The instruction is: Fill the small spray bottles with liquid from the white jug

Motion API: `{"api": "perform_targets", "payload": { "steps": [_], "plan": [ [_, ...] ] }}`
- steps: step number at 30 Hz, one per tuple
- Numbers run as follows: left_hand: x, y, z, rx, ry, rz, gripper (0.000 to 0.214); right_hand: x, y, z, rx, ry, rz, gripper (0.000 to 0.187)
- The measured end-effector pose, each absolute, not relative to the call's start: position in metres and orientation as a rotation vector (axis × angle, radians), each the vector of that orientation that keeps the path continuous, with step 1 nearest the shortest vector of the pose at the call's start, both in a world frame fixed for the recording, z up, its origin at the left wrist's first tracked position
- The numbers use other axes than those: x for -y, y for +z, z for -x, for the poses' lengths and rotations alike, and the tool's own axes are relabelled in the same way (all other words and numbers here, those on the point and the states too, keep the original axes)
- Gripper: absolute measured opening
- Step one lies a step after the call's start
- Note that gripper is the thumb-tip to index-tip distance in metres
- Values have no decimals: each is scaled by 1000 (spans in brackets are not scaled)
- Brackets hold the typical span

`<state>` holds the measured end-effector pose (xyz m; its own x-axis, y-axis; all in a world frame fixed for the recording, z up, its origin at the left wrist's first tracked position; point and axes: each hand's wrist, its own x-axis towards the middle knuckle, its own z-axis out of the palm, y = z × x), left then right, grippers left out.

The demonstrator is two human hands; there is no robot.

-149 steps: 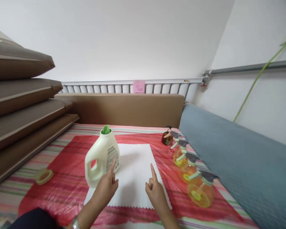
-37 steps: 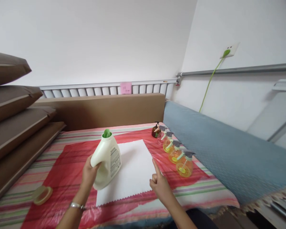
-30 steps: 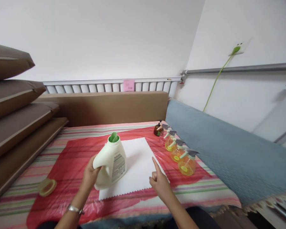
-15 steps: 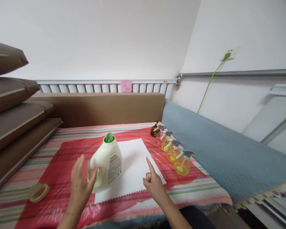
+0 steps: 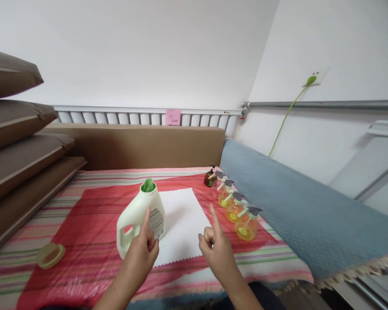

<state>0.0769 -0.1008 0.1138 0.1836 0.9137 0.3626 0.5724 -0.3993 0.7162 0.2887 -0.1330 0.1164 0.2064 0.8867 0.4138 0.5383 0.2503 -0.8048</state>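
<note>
My left hand [image 5: 142, 252] hovers in front of the white detergent jug [image 5: 142, 219], its index finger pointing up and the other fingers curled, with nothing held. The jug stands upright, its handle to the left, with a green spout in its uncapped neck; my hand hides part of the label. Over the right edge of the white sheet [image 5: 177, 219] hangs my right hand [image 5: 218, 254], also empty, index finger raised and the rest bent. Several small pump bottles [image 5: 245, 228] stand in a slanting row to the right. A round pale yellow lid [image 5: 51, 256] lies far left.
A red plastic sheet [image 5: 84, 224] covers part of the striped cloth [image 5: 268, 254]. Stacked brown cushions [image 5: 22, 155] rise at left, a long brown cushion [image 5: 142, 146] runs along the back, and a blue-covered surface [image 5: 297, 202] flanks the right side.
My left hand has left the jug's handle side and moved right in front of the jug, going from spread fingers to a pointing index. My right hand has shifted slightly right.
</note>
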Motion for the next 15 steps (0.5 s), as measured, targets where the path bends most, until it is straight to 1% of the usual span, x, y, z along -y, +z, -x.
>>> {"api": "perform_targets", "payload": {
  "steps": [5,15],
  "plan": [
    [91,86,-76,-1387,963,-1958,82,122,99,-287,1428,505,1524,76],
    [97,99,-79,-1397,1023,-1963,80,120,88,-288,1433,547,1534,80]
  ]
}}
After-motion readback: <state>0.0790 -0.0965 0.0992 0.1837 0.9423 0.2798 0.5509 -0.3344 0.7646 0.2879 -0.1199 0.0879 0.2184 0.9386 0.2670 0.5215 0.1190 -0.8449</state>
